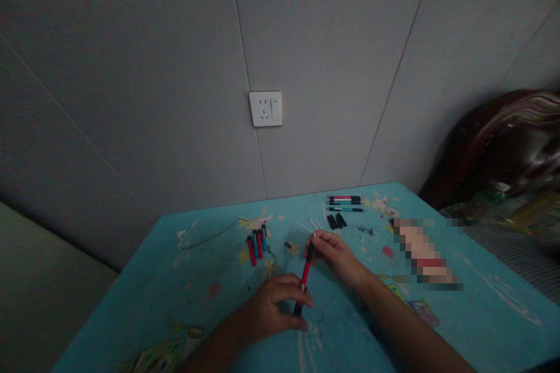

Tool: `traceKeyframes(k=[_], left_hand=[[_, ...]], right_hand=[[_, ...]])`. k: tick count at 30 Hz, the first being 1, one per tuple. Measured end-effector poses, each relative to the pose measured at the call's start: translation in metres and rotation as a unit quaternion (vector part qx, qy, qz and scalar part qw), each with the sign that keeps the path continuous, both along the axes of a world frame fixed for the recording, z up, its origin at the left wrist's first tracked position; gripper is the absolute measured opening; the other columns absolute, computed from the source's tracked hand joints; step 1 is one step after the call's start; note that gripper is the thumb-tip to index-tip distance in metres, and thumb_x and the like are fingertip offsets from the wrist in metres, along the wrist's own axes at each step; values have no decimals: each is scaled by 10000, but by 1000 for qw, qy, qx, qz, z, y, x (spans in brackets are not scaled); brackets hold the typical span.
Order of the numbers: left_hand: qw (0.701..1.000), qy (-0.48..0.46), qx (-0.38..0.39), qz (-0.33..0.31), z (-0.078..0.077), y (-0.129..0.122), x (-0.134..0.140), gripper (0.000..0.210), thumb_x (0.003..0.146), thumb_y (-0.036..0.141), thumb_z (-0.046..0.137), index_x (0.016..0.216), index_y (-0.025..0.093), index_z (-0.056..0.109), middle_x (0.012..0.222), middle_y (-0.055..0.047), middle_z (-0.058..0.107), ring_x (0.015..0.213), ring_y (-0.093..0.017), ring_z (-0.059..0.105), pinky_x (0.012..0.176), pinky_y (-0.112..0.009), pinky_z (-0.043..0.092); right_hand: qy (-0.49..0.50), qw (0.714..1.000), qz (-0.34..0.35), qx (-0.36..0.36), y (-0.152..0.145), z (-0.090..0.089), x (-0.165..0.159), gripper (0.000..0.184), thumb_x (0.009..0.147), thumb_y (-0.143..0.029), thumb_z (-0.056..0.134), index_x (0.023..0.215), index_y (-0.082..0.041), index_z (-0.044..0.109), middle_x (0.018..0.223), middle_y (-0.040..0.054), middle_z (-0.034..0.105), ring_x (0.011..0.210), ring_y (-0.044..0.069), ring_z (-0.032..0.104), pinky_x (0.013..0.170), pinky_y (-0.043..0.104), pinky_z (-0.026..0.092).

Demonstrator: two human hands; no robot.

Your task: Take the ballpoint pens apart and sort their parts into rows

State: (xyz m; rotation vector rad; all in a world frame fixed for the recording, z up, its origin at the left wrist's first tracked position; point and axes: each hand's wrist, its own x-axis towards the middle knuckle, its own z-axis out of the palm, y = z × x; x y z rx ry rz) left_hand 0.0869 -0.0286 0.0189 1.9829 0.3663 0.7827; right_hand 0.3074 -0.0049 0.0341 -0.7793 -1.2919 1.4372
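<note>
1 red-and-black pen (305, 273) slanted over the blue bench (175, 280); the left hand's (277, 306) fingers curled loosely round its lower end, while the right hand's (330, 249) fingers pinched its upper end. Red and blue pen barrels (260, 243) lay leftward; slim pens (345, 201) lay farther back, rightward.

I see two bare hands: the left hand (277, 306) and the right hand (335, 252) both have slim, round-tipped fingers (286, 291). The left forearm (223, 338) and right forearm (402, 312) are uncovered too, smooth in outline, tapering toward the hands. Fingernail detail is too small for me.
</note>
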Motion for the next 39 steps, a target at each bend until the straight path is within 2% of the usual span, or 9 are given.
traceKeyframes(k=[4, 8, 12, 15, 17, 23, 27, 34, 39], left_hand=[[995, -30, -90, 33, -7, -2, 0, 454, 877, 359, 669, 1297, 229, 559, 1032, -95, 615, 882, -180, 617, 803, -311, 482], [974, -34, -186, 121, -13, 9, -7, 494, 994, 428, 429, 1430, 198, 401, 795, -16, 564, 546, -89, 494, 525, -209, 402], [973, 117, 32, 196, -10, 31, -27, 328, 987, 395, 454, 1030, 173, 691, 805, -41, 604, 731, -145, 571, 665, -235, 453], [944, 194, 192, 185, -9, 45, -42, 292, 988, 380, 464, 942, 209, 696, 837, -25, 621, 772, -144, 595, 741, -238, 484], [915, 214, 278, 199, -13, 51, -47, 262, 990, 363, 472, 930, 217, 681, 834, -12, 615, 768, -136, 596, 741, -233, 495], [819, 209, 475, 244, -22, 52, -54, 172, 971, 283, 534, 1075, 208, 647, 903, -38, 634, 833, -167, 611, 793, -309, 522], [797, 167, 516, 265, -19, 52, -60, 258, 939, 262, 591, 1193, 227, 623, 983, -52, 659, 902, -189, 625, 871, -360, 516], [822, 215, 443, 284, -32, 59, -55, 307, 988, 381, 473, 1149, 185, 646, 962, -69, 701, 847, -196, 665, 768, -316, 549], [812, 167, 486, 277, -27, 57, -56, 213, 966, 308, 530, 1086, 200, 669, 932, -57, 697, 883, -202, 651, 865, -358, 537]], right_hand=[[-13, 998, -53, 23, 3, 1, 2, 278, 946, -432, 559, 925, -174, 661, 699, 16, 639, 599, 125, 550, 601, 251, 425], [-97, 991, -66, 66, 0, 6, 4, 279, 962, -418, 534, 1016, -180, 670, 667, 8, 645, 605, 137, 575, 616, 255, 445], [-319, 917, -48, 234, -7, 17, 11, 283, 983, -381, 493, 1110, -199, 668, 918, 65, 705, 833, 174, 639, 807, 301, 457], [-458, 827, -11, 326, -9, 18, 15, 268, 993, -336, 455, 1049, -189, 672, 965, 80, 695, 883, 183, 620, 844, 305, 426], [-494, 805, 3, 327, -8, 15, 16, 264, 994, -307, 433, 961, -177, 660, 871, 62, 676, 799, 166, 598, 777, 281, 425], [-407, 892, 71, 182, -8, 0, 17, 299, 979, -380, 449, 815, -184, 603, 622, -34, 518, 558, 103, 457, 551, 211, 359], [-287, 952, 99, 46, -9, -2, 10, 412, 1008, -455, 356, 800, -167, 566, 558, -49, 481, 501, 95, 468, 522, 201, 376], [-360, 913, -17, 190, -8, 3, 7, 378, 1005, -403, 398, 757, -173, 568, 652, -26, 524, 584, 97, 469, 600, 219, 368], [-342, 933, 26, 105, -2, -9, 11, 442, 996, -468, 393, 706, -170, 543, 553, -53, 429, 495, 83, 380, 482, 205, 294]])
